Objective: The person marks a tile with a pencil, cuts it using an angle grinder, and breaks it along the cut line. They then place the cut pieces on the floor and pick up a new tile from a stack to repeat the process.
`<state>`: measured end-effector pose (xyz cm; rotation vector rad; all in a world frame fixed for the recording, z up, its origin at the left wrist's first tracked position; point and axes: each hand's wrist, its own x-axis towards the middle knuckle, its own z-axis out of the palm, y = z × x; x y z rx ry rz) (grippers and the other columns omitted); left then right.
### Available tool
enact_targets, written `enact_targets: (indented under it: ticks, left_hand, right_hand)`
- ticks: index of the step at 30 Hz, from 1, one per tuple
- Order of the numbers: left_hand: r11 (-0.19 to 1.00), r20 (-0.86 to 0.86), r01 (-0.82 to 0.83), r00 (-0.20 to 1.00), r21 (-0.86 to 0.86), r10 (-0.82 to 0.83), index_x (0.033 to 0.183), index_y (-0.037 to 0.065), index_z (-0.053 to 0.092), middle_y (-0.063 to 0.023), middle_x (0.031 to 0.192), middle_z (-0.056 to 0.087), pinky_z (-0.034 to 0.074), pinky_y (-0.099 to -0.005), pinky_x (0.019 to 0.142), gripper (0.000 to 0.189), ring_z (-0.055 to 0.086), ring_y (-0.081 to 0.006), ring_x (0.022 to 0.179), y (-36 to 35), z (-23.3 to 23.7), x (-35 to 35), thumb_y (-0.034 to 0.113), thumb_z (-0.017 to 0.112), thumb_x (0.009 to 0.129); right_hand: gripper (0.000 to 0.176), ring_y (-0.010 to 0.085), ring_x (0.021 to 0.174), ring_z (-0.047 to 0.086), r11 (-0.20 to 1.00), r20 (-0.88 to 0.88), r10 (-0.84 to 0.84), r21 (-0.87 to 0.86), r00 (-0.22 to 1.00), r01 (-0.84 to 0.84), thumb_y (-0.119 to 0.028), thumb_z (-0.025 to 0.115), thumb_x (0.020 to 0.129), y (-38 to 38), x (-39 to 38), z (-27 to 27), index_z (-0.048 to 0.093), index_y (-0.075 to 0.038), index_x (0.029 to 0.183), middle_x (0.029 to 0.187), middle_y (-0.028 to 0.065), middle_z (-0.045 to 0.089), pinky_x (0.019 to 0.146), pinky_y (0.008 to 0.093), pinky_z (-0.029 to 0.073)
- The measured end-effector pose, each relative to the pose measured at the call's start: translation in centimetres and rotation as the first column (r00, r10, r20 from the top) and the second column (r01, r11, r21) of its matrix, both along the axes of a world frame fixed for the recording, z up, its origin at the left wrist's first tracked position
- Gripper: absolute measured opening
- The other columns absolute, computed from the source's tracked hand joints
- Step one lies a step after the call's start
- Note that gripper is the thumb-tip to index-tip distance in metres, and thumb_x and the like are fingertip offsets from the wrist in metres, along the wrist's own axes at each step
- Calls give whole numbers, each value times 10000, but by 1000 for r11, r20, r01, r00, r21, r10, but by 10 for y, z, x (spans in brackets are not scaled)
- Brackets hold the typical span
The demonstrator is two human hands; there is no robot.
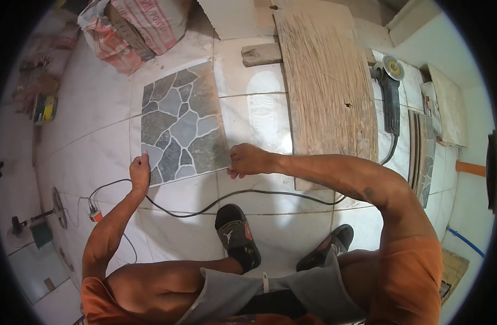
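Note:
A rectangular tile (184, 127) with a grey stone pattern and pale joint lines lies over the white tiled floor in front of me. My left hand (140, 172) grips its near left corner, thumb upward along the edge. At the near right corner, my right hand (245, 161) has its fingers curled round the tile's edge. Both hands are closed on the same tile. The fingertips under the edge are hidden.
Right of the tile lies a weathered wooden board (330, 97), with an angle grinder (390, 95) beyond it. A black cable (232, 193) crosses the floor near my sandals (237, 238). Cement bags (145, 32) stand at the back left. Stacked tiles (422, 157) are far right.

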<state>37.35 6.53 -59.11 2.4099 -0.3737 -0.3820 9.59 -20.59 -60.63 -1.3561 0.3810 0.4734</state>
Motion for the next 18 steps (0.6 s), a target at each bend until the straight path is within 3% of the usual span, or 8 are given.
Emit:
enact_targets:
  ticks: [2,5,10,14,18]
  left_hand:
    - [998,28,46,999,39,-47,683,-7,549,-26,620,459,380,-339,601,515,402,-130,636,4,-7,12,398,575,1000]
    - [984,43,119,991,129,-126,710,-26,557,-69,623,482,403,-362,624,530,427,-167,637,9,-22,31,418,566,999]
    - [953,-21,133,991,271,-132,726,-30,558,-129,624,530,441,-394,665,570,515,-233,648,3,-29,37,479,560,984]
    - [954,-91,106,992,282,-84,840,-4,571,-115,645,566,463,-365,563,473,575,-209,625,0,-32,39,453,610,956]
    - [970,-238,36,971,242,23,974,23,563,-95,707,591,461,-337,451,397,586,-185,587,0,-58,47,408,647,927]
  right_hand:
    - [218,214,731,700,998,39,-58,-11,998,58,-146,613,855,4,3,-5,647,66,892,845,145,723,613,322,559]
    - [191,223,880,708,958,44,199,-222,979,-184,-107,545,958,-1,10,7,541,77,1010,995,169,703,724,341,575]
    - [328,343,865,694,913,90,154,-394,984,-107,-154,609,898,9,15,-5,531,105,1084,951,234,690,753,419,557]
    - [471,459,889,668,799,180,81,-599,980,44,-160,623,875,27,9,-29,451,130,1203,936,310,665,793,498,537]
    - [514,502,903,651,785,172,46,-616,984,71,-88,595,848,28,8,-38,375,173,1233,916,345,651,812,531,523]
